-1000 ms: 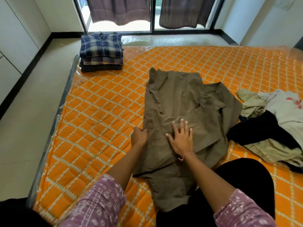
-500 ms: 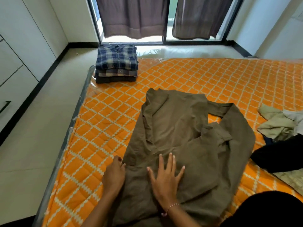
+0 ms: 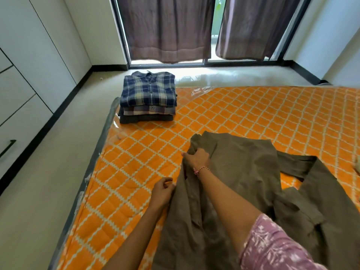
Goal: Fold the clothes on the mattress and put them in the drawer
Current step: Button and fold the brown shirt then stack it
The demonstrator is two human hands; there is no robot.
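An olive-brown shirt (image 3: 243,172) lies spread on the orange quilted mattress (image 3: 243,110), one sleeve trailing to the right. My right hand (image 3: 197,157) grips the shirt's left edge near the collar, its fingers curled into the cloth. Lower down the same edge, my left hand (image 3: 162,191) pinches the fabric. A neat stack of folded shirts (image 3: 148,98), a blue plaid one on top, sits at the mattress's far left corner.
White cabinet drawers with a dark handle (image 3: 7,149) line the left wall. Bare floor runs between them and the mattress. Brown curtains (image 3: 167,28) hang over a glass door at the back. A scrap of pale cloth (image 3: 358,166) shows at the right edge.
My right hand lifted off the flat shirt front and moved up left to grip the edge near the collar. My left hand stays on the left edge. The view swung left.
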